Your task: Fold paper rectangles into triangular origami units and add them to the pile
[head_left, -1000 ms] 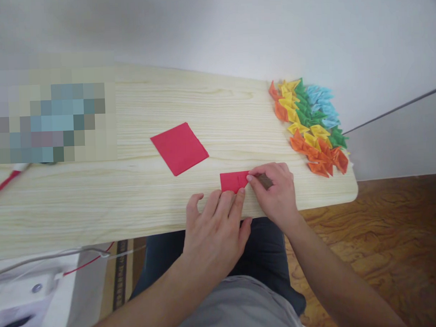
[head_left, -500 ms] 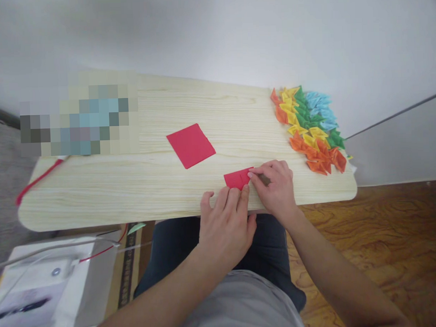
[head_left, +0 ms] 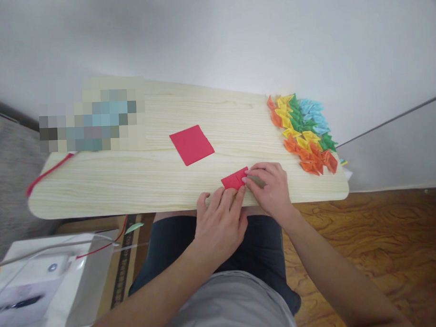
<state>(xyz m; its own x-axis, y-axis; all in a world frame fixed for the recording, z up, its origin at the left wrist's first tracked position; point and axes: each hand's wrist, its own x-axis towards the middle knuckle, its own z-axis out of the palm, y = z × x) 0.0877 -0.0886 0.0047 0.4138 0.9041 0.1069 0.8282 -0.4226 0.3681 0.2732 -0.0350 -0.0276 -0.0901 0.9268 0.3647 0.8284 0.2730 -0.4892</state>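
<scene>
The small folded rectangle of thin red paper (head_left: 233, 180) lies near the front edge of the long pale wood-grain bench (head_left: 115, 186), slightly tilted, with a short crease or slit line near its right end. The bare left hand (head_left: 220, 225) reaches over the bench's front edge, palm down, its fingertips on the paper's near edge; its grip is wide, the fingers somewhat spread and not closed around anything. The bare right hand (head_left: 269, 190) has a narrow grip, thumb and forefinger meeting at the paper's right end and holding it. Beyond the paper and to its left, well apart from both hands, a flat square of bright red paper (head_left: 191, 145) rests turned at an angle. At the right end of the bench stands a close cluster of folded paper shapes (head_left: 304, 132) in orange, yellow, green and light blue, many of them touching. At the far left end, things are hidden by a pixelated patch, and a red cable (head_left: 48, 174) runs from beside it over the bench's edge. Below the bench at left are a white box with a printed picture (head_left: 32, 284) and a brown cardboard box with a dark lettered strip (head_left: 118, 276); what either contains cannot be told. Thin cables (head_left: 63, 244) cross above the white one.
</scene>
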